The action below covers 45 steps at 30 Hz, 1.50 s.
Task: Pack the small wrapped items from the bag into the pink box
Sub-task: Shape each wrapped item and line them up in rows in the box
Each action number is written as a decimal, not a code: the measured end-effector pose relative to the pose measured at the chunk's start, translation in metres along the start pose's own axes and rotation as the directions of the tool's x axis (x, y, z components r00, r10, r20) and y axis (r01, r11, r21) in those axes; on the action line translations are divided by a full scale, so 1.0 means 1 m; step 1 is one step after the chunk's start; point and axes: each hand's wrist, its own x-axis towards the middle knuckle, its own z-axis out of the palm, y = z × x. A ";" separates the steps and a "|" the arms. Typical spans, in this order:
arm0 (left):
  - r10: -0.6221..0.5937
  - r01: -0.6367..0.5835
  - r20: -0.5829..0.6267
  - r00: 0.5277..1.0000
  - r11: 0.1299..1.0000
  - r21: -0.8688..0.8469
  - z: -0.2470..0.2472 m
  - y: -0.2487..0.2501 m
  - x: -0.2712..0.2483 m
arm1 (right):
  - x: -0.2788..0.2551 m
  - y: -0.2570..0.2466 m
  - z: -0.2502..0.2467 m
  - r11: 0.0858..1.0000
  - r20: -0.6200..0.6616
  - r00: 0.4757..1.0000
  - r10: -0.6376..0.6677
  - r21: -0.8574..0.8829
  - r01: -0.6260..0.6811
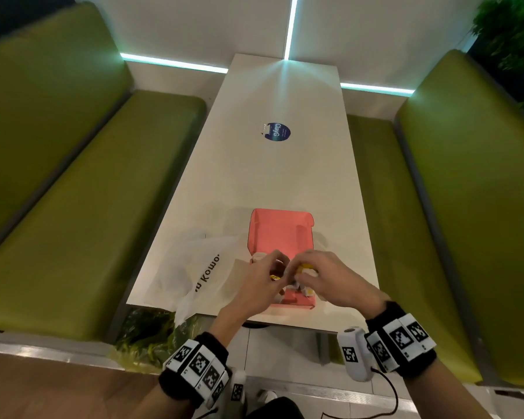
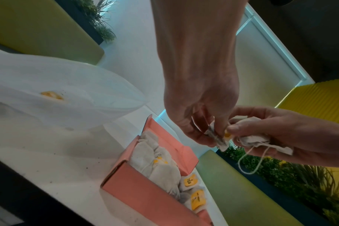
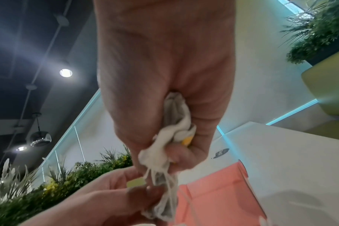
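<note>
The pink box point(image 1: 280, 234) point(image 2: 143, 192) point(image 3: 219, 198) lies open near the table's front edge, with several tea bags point(image 2: 159, 166) inside. Both hands meet just above its near end. My right hand point(image 1: 324, 276) point(image 2: 281, 134) point(image 3: 164, 91) grips a bunch of tea bags point(image 2: 255, 138) point(image 3: 176, 122) with loose strings. My left hand point(image 1: 265, 278) point(image 2: 199, 97) point(image 3: 110, 197) pinches one tea bag point(image 2: 216, 134) at the edge of that bunch. The white plastic bag point(image 1: 194, 267) point(image 2: 54, 94) lies left of the box with a yellow tag point(image 2: 52, 95) showing through it.
The white table point(image 1: 279, 164) carries a round blue sticker point(image 1: 277, 132) farther back. Green bench seats point(image 1: 82, 207) flank both sides. A bag of green leaves point(image 1: 152, 337) sits under the table's left front corner.
</note>
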 end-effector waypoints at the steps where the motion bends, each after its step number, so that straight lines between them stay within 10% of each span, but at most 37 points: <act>1: -0.016 0.016 0.015 1.000 1.000 0.013 0.002 -0.002 -0.001 | 0.001 0.003 0.002 1.000 -0.022 1.000 0.007 -0.015 -0.007; 5: 0.008 -0.015 0.024 1.000 0.957 0.290 0.004 -0.022 -0.007 | 0.004 0.019 0.011 0.978 -0.022 0.999 0.029 -0.207 -0.033; 11: 0.082 -0.124 0.092 0.992 0.665 0.736 0.009 -0.045 -0.018 | 0.012 0.038 0.032 0.928 0.099 0.990 0.098 -0.369 -0.055; 25: 0.150 -0.264 0.218 0.964 0.557 0.787 0.018 -0.052 -0.033 | 0.038 0.050 0.062 0.865 0.031 0.991 0.131 -0.492 -0.099; 45: 0.007 -0.176 0.220 0.975 0.626 0.760 0.019 -0.054 -0.035 | 0.024 0.043 0.079 0.845 -0.043 0.982 0.186 -0.502 -0.182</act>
